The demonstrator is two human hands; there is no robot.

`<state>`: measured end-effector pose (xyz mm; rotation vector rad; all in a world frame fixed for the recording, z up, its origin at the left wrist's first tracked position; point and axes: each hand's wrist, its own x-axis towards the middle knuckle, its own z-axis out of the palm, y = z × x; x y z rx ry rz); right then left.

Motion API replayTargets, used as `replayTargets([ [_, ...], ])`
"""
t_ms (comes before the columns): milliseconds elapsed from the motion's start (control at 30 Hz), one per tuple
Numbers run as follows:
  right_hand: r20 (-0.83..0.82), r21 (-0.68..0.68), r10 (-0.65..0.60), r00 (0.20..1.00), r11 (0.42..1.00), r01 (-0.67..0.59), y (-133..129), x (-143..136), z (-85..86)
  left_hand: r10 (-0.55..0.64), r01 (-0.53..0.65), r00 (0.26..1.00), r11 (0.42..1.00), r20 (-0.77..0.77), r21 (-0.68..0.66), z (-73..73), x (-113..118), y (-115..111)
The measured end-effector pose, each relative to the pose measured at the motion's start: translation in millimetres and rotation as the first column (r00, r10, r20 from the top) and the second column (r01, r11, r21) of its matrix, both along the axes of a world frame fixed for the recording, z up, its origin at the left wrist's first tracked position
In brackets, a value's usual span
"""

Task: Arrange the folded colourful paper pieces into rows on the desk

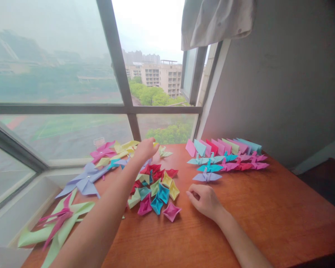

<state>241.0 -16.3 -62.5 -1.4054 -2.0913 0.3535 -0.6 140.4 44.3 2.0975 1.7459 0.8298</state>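
Note:
My left hand (147, 149) reaches to the far edge of the table by the window, beside yellow folded paper (125, 147) and a pale green paper crane (164, 152). Its fingers are partly hidden, and what they hold, if anything, cannot be made out. My right hand (205, 200) rests on the table with curled fingers, just in front of a lavender paper crane (207, 176); nothing can be made out in it. Between the hands lies a pile of small folded paper boats (163, 192) in red, yellow, blue and green, with a pink one (172, 211) nearest me.
Rows of paper cranes (230, 165) and a row of upright folded papers (217, 147) stand at the back right of the wooden table (268, 212). Large paper pinwheels (86, 179) lie at the left by the window frame (95, 109). A grey wall is at the right.

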Motion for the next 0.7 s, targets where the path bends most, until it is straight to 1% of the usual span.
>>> replayTargets([
  [133,-0.005,0.008,0.005,1.0,1.0,-0.005,0,0,1.2,-0.027,0.027,0.999,1.0,0.045,-0.003,-5.2,10,11],
  [233,-0.013,0.019,0.003,1.0,1.0,-0.003,0,0,2.0,-0.05,0.05,0.995,0.999,0.086,-0.004,-8.2,14,14],
  [300,-0.03,0.02,0.002,1.0,1.0,-0.001,0,1,2.2,-0.066,0.066,0.991,0.998,0.119,0.004,-7.8,15,10],
  [367,-0.076,0.008,0.002,0.997,1.0,-0.001,1,1,2.9,-0.088,0.084,0.982,0.996,0.165,0.028,-5.1,15,0],
  [467,-0.233,-0.043,-0.015,0.972,0.999,0.005,3,2,7.0,-0.134,0.12,0.958,0.99,0.254,0.069,0.7,15,-31],
  [533,-0.401,-0.1,-0.057,0.914,0.995,0.018,3,1,13.3,-0.165,0.151,0.934,0.986,0.316,0.07,2.5,14,-60],
  [567,-0.498,-0.141,-0.078,0.863,0.99,0.008,2,0,17.4,-0.181,0.167,0.916,0.984,0.359,0.068,2.1,14,-76],
  [600,-0.592,-0.187,-0.094,0.8,0.982,-0.023,0,-1,21.7,-0.187,0.188,0.858,0.981,0.477,0.048,0.6,14,-92],
  [633,-0.674,-0.231,-0.105,0.731,0.97,-0.074,-3,-3,25.9,-0.16,0.185,0.804,0.983,0.572,0.015,-1.9,13,-107],
  [700,-0.782,-0.291,-0.115,0.612,0.937,-0.195,-13,-8,32.2,-0.081,0.168,0.725,0.984,0.684,-0.061,-10.0,12,-136],
])
